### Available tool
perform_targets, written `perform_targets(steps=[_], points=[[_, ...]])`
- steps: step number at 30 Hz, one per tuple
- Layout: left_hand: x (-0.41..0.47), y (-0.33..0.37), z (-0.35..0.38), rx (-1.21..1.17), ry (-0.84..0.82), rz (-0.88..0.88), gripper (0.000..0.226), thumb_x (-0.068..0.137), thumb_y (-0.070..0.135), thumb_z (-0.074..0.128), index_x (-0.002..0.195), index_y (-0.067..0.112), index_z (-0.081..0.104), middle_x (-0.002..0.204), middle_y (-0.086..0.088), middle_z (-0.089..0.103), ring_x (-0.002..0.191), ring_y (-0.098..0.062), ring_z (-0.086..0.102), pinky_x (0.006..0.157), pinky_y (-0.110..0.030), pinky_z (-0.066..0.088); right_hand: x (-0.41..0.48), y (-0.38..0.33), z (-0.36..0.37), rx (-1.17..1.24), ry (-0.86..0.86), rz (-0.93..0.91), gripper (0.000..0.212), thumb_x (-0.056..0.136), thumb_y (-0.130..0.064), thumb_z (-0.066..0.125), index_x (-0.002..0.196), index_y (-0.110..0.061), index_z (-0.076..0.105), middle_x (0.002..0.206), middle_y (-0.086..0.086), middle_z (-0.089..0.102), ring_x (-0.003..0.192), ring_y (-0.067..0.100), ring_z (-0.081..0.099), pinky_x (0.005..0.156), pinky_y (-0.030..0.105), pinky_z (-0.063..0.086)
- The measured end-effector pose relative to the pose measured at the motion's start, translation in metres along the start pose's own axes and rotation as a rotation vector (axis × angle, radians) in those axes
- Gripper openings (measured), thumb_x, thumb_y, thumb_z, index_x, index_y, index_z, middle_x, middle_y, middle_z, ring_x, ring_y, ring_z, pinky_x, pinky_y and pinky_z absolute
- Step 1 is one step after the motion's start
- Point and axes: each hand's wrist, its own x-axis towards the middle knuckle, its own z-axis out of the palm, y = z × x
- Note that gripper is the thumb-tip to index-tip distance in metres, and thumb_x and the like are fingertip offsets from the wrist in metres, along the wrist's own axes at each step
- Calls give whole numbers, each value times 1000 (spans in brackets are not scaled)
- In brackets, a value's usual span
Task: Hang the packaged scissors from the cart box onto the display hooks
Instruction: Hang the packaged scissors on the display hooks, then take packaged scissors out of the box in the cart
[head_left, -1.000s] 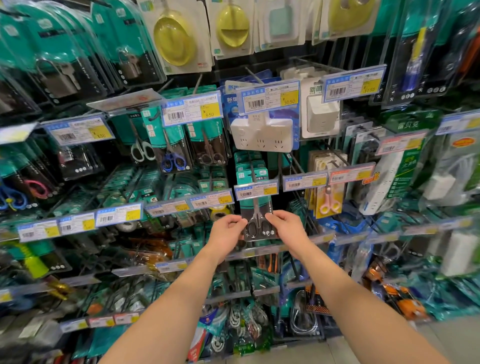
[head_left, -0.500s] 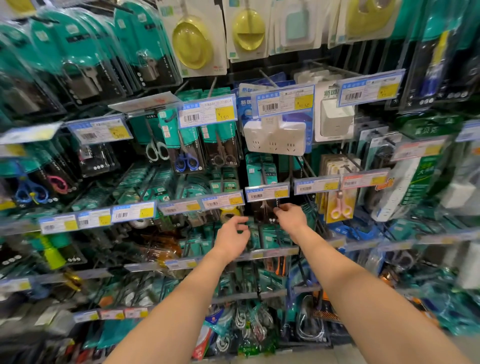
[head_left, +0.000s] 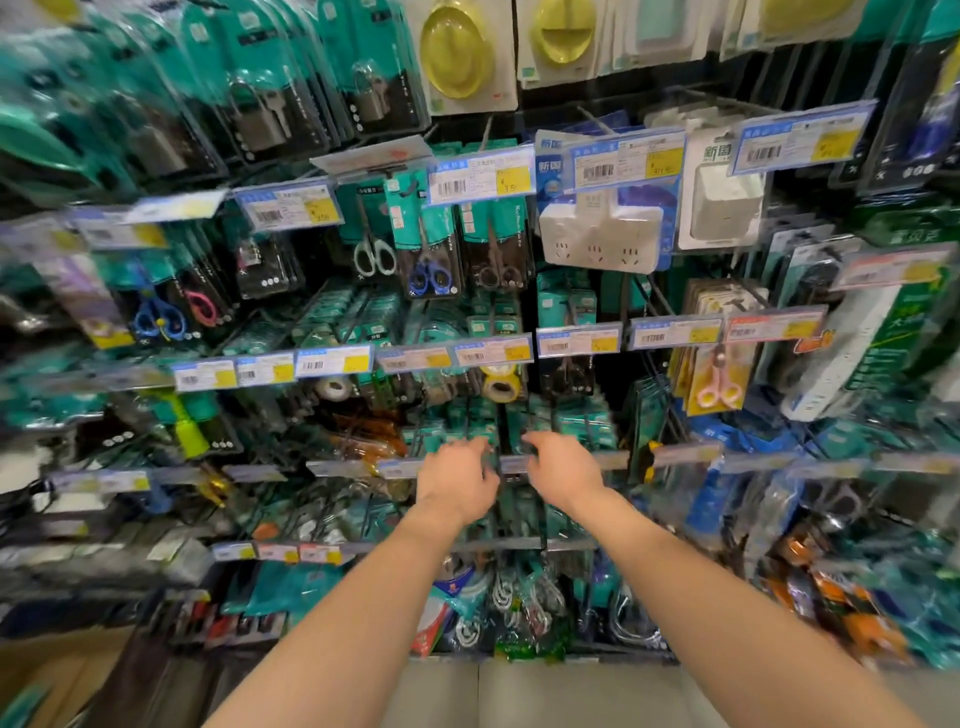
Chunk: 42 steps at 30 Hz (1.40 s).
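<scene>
Shop display (head_left: 655, 312) fills the view, its hooks crowded with teal packs behind rows of price tags (head_left: 480, 179); pale floor (head_left: 519, 693) shows below. Scissors pack (head_left: 566, 375) hangs under a middle tag, beyond the hands. Left hand (head_left: 457, 480) and right hand (head_left: 563, 467) hover close together at a lower tag rail (head_left: 680, 453). Blur hides their fingers, so I cannot tell whether either grips anything. Cardboard box (head_left: 49, 670) is cut off near left.
</scene>
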Motion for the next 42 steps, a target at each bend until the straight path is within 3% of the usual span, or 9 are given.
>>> perform_targets(steps=[2, 5, 11, 16, 20, 26, 34, 37, 42], points=[[-15, -28, 1, 26, 9, -32, 40, 95, 35, 51, 132, 22, 59, 121, -5, 69, 107, -29, 67, 86, -39, 57, -2, -21, 20, -61, -35, -47, 45, 100, -23, 49, 145, -22, 54, 136, 4, 64, 116, 26, 65, 85, 39, 57], [-41, -78, 0, 12, 12, -134, 38, 93, 36, 53, 128, 24, 59, 115, -4, 71, 105, -29, 67, 87, -39, 54, -3, -62, 51, -101, -104, -104, 38, 101, -26, 48, 137, -21, 58, 126, 6, 67, 104, 28, 68, 75, 37, 57], [-120, -209, -5, 13, 19, -349, 40, 92, 40, 52, 128, 24, 59, 122, -6, 70, 112, -31, 66, 93, -41, 54, -20, -172, 126, -111, -211, -245, 35, 97, -28, 51, 129, -19, 64, 123, 8, 69, 109, 30, 67, 83, 41, 58], [-225, -340, -12, 2, 50, -545, 40, 91, 42, 54, 127, 25, 60, 121, -6, 70, 112, -30, 66, 93, -40, 53, -61, -292, 213, -211, -319, -428, 37, 93, -23, 49, 127, -20, 62, 120, 13, 69, 112, 35, 66, 87, 42, 56], [-322, -446, -25, 4, 61, -647, 37, 96, 41, 51, 127, 25, 61, 122, -6, 69, 114, -30, 65, 95, -39, 49, -108, -408, 292, -256, -403, -518, 48, 98, -24, 48, 146, -24, 50, 141, 9, 59, 126, 32, 59, 97, 42, 52], [-442, -588, -56, 119, 62, -795, 32, 91, 41, 52, 114, 22, 63, 115, -7, 71, 110, -32, 66, 90, -41, 52, -183, -571, 396, -192, -509, -627, 44, 91, -28, 49, 133, -24, 61, 135, 8, 65, 123, 30, 61, 100, 40, 52], [-533, -696, -68, -19, 100, -983, 25, 93, 36, 55, 112, 23, 64, 117, -5, 70, 115, -31, 64, 92, -37, 48, -221, -702, 472, -309, -626, -683, 39, 92, -28, 53, 126, -14, 65, 132, 10, 66, 122, 30, 62, 97, 39, 54], [-543, -728, -64, -103, 126, -1009, 24, 94, 36, 55, 113, 26, 65, 118, -6, 70, 115, -31, 64, 92, -38, 49, -217, -730, 497, -308, -632, -668, 48, 93, -34, 54, 136, -14, 60, 138, 9, 63, 127, 29, 60, 103, 39, 51], [-534, -793, -58, -127, 116, -987, 29, 97, 34, 51, 120, 23, 65, 116, -5, 70, 107, -29, 65, 90, -38, 51, -189, -772, 546, -297, -651, -634, 42, 89, -28, 48, 127, -15, 58, 129, 12, 65, 116, 33, 64, 94, 42, 56]])
